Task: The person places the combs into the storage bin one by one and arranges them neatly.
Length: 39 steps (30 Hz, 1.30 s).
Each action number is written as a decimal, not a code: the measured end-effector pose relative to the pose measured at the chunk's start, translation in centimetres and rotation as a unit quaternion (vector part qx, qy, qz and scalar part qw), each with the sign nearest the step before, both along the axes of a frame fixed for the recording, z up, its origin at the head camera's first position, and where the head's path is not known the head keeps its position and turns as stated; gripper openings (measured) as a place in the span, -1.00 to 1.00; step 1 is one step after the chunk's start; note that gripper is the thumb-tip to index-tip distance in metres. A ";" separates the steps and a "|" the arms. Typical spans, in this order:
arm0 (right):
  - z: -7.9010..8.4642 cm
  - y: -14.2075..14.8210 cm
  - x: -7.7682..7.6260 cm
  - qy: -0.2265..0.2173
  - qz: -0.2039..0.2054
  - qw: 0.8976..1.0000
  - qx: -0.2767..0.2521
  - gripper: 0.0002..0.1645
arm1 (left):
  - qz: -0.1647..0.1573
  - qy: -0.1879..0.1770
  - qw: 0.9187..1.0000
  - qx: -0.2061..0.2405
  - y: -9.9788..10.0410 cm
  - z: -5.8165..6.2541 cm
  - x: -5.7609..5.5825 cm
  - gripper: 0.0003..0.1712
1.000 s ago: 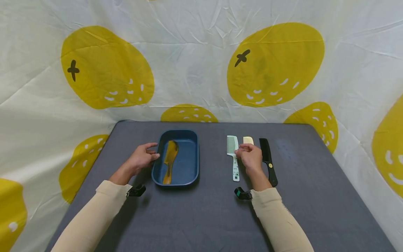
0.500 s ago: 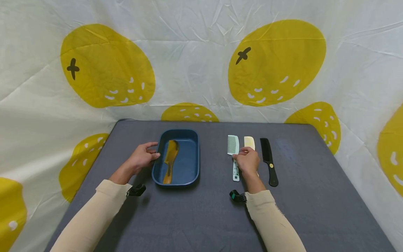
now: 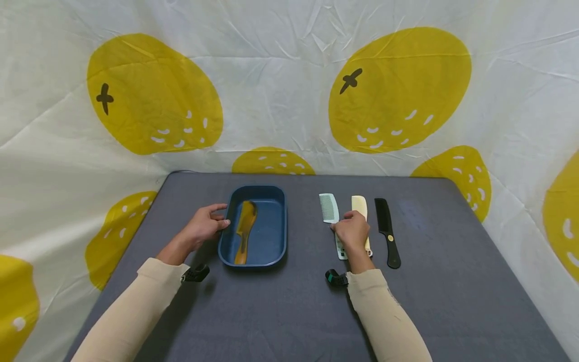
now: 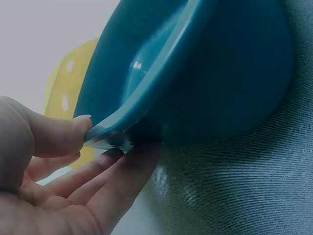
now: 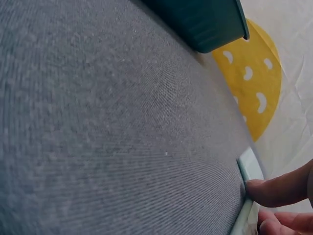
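My left hand [image 3: 205, 226] pinches the left rim of a blue rectangular tub [image 3: 271, 264], thumb over the edge and fingers under it in the left wrist view. Inside the tub lies a brown tortoiseshell comb [image 3: 246, 226]. To the right, my right hand [image 3: 354, 232] grips a mint-green comb [image 3: 328, 207] around the middle, hiding part of its handle. In the right wrist view, the thumb presses on one side of that green comb [image 5: 250, 165], with other fingers on the far side. A cream comb [image 3: 359, 205] lies just right of this hand, partly covered by it.
A black comb [image 3: 384, 221] rests at the right, past the cream one. Grey cloth covers the table [image 3: 289, 311]. Behind the table hangs a white curtain [image 3: 276, 100] with yellow fruit prints.
My right hand has moved left from over the cream comb to the mint-green comb and taken hold of it; that comb's head has swung left. My left hand stays at the tub.
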State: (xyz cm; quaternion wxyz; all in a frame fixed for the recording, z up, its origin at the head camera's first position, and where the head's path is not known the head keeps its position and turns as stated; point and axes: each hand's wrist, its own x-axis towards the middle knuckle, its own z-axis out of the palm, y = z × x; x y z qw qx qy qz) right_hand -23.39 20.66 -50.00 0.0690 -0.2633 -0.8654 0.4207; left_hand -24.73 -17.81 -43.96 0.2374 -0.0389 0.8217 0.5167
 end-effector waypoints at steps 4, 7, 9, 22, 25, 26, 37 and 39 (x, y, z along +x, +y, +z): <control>0.3 0.3 -0.3 -0.010 0.016 1.000 0.016 -0.51 | -0.002 -0.003 1.000 0.000 0.2 0.2 -0.3 -0.23; 0.6 0.6 -0.5 -0.020 0.034 0.999 0.030 -0.61 | -0.004 -0.007 1.000 -0.001 0.4 0.3 -0.5 -0.23; 0.8 0.8 -0.6 -0.028 0.052 0.997 0.042 -0.66 | -0.004 -0.009 1.000 -0.002 0.5 0.3 -0.6 -0.23; 1.2 1.4 -0.8 -0.067 0.114 0.990 0.056 -0.82 | -0.004 -0.004 1.000 -0.013 0.7 0.7 -0.7 -0.24; 1.2 1.5 -0.6 -0.086 0.115 0.990 0.004 -0.75 | -0.003 -0.007 1.000 -0.014 0.7 0.5 -0.6 -0.24; 1.2 1.6 -0.6 -0.092 0.113 0.989 -0.017 -0.73 | -0.003 -0.008 1.000 -0.014 0.7 0.4 -0.5 -0.24; 1.3 1.6 -0.4 -0.057 0.086 0.976 -0.191 -0.80 | -0.002 0.000 1.000 -0.007 0.8 0.3 -0.5 -0.24; 1.3 1.6 -0.4 -0.047 0.082 0.973 -0.209 -0.81 | -0.003 0.001 1.000 -0.008 0.8 0.3 -0.5 -0.24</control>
